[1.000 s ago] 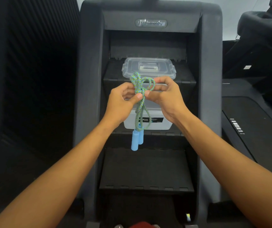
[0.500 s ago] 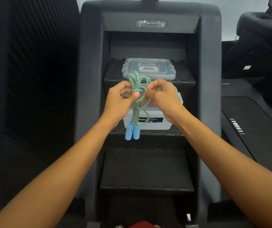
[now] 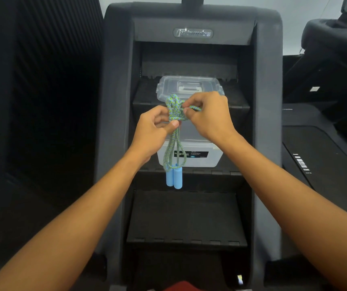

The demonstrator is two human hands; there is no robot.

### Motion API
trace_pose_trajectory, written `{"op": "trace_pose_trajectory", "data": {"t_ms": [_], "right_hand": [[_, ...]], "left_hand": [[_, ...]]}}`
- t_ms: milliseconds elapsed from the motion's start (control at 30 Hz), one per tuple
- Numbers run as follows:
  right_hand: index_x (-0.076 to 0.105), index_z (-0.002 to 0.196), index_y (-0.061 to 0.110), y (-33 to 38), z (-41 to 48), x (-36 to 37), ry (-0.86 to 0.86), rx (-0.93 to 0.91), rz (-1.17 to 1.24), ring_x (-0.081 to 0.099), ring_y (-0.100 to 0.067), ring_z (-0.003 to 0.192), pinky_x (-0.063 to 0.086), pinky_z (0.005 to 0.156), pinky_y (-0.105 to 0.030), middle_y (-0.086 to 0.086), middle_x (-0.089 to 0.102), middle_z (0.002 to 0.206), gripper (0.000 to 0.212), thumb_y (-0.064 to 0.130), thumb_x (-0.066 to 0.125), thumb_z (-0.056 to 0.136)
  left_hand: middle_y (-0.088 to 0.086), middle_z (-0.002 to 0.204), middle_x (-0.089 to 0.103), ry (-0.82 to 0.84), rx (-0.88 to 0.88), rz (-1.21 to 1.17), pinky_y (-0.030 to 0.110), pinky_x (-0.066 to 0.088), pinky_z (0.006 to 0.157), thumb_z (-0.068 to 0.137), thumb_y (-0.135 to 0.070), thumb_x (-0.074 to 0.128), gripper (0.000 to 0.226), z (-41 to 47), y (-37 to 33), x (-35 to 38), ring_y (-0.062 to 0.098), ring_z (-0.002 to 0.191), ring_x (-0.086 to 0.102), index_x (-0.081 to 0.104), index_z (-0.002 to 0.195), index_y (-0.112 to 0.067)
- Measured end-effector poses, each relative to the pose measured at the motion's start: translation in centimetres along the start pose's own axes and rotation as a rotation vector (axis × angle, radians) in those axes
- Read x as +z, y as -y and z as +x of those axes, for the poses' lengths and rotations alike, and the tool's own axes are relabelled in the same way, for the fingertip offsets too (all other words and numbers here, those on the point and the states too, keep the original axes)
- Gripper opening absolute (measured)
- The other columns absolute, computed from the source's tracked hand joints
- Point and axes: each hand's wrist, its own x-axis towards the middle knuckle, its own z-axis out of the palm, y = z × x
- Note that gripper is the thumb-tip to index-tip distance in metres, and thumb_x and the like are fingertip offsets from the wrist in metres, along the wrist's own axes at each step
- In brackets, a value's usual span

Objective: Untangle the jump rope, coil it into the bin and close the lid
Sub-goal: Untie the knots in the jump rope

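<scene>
Both hands pinch the knotted jump rope (image 3: 174, 111) between them: left hand (image 3: 154, 128) below, right hand (image 3: 209, 116) beside; handles (image 3: 174, 177) dangle.

The bin (image 3: 199, 159) sits on the middle step (image 3: 234, 172), the lid (image 3: 189, 86) on the next step (image 3: 145, 95) farther back, and the rope (image 3: 173, 114) hangs near of the bin, between the left hand (image 3: 153, 131) and the right hand (image 3: 208, 116).

Left hand (image 3: 154, 131) and right hand (image 3: 207, 115) pinch the knotted green-blue braided jump rope (image 3: 175, 111); its blue foam handles (image 3: 174, 177) hang before the clear lidded plastic bin (image 3: 197, 160) on the black shelf (image 3: 237, 107).
</scene>
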Motion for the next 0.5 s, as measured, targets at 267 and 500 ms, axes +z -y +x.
{"op": "trace_pose_trajectory", "data": {"t_ms": [267, 500], "right_hand": [[0.080, 0.095, 0.013, -0.5, 0.7, 0.1, 0.073, 0.012, -0.014, 0.063, -0.010, 0.082, 0.044, 0.074, -0.017, 0.003, 0.073, 0.088, 0.015, 0.007, 0.071, 0.086], [0.074, 0.095, -0.001, -1.0, 1.0, -0.6, 0.130, 0.183, 0.552, 0.072, -0.020, 0.073, 0.062, 0.075, -0.037, -0.015, 0.075, 0.084, 0.016, 0.001, 0.058, 0.096]], "left_hand": [[0.010, 0.101, 0.078, 0.038, 0.025, -0.037, 0.034, 0.059, 0.092, 0.091, 0.002, 0.070, 0.025, -0.2, -0.4, 0.5, 0.029, 0.097, 0.075, 0.065, 0.112, -0.012], [0.000, 0.102, 0.077, 0.025, 0.026, -0.074, 0.027, 0.055, 0.086, 0.093, 0.006, 0.065, 0.028, 0.1, -0.2, -0.2, 0.015, 0.094, 0.073, 0.066, 0.104, -0.020]]}}
